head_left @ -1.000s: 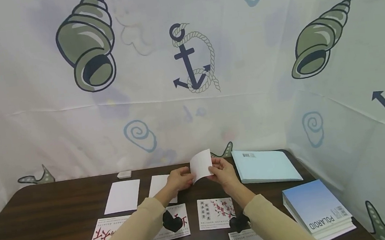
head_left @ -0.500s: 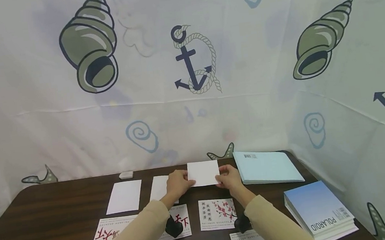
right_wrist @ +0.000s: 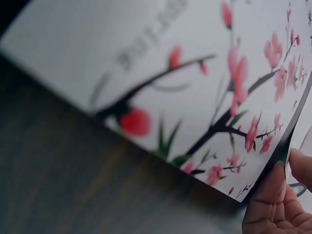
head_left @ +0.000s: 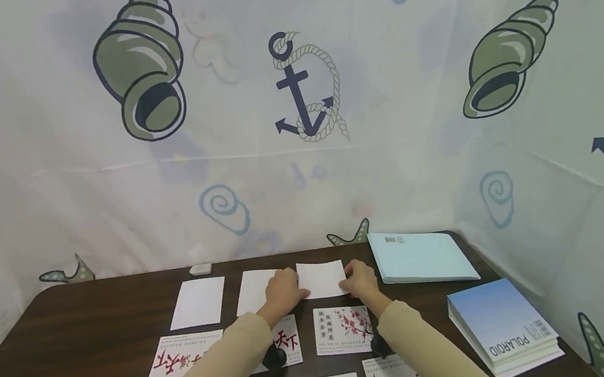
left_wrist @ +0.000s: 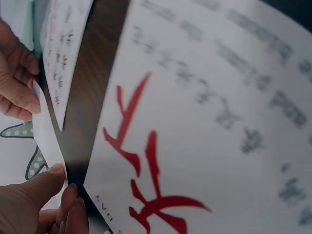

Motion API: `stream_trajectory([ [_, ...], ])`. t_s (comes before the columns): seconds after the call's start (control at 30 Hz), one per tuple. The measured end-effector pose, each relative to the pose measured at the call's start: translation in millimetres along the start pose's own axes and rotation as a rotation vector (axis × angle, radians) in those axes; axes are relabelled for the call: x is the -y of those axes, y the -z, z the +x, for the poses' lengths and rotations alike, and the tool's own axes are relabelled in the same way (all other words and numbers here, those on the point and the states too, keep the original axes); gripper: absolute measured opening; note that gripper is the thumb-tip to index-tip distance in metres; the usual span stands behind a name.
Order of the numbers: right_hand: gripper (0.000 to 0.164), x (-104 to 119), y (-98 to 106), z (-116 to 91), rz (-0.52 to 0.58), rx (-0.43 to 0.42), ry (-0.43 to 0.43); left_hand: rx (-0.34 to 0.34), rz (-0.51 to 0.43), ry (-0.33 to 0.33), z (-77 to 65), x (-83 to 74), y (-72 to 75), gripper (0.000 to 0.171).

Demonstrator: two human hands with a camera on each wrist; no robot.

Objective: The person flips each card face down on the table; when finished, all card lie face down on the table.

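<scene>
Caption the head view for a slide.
Left hand and right hand hold a white card by its edges beyond printed cards.

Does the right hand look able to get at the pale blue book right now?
Probably yes: the right hand is beside the pale blue book with nothing visible between, though it would likely need to release the white card it holds first.

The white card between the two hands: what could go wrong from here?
The left hand and right hand pinch the white card at opposite sides; an uneven release might shift it. The left hand partly covers the neighbouring card in the head view, and could nudge it. The right hand is near the light-blue book, and might bump it.
</scene>
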State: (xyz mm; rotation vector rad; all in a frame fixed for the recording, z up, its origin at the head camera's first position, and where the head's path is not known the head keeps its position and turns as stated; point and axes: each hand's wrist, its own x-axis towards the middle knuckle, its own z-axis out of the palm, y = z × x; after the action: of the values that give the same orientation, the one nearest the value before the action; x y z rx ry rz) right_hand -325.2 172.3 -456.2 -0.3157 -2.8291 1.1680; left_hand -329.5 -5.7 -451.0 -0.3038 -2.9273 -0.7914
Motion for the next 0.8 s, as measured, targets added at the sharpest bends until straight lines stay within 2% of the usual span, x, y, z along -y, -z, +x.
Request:
stream_trajectory([
  [0.23,0.026,4.4,1.6,-1.2,-0.102,-0.003,-0.014,-0.009,0.024,0.007,-1.1,-1.2,-0.6,0.032],
  [0.53,0.026,2.4,1.5,-1.8,-0.106,-0.026,0.006,-0.002,0.008,0.013,0.6,3.5,-4.6,0.03],
  [0.8,0.026,-0.5,1.0,-1.9,-0.059,-0.028,0.016,-0.003,-0.024,-0.002,-0.9,3.6,-4.2,0.038],
])
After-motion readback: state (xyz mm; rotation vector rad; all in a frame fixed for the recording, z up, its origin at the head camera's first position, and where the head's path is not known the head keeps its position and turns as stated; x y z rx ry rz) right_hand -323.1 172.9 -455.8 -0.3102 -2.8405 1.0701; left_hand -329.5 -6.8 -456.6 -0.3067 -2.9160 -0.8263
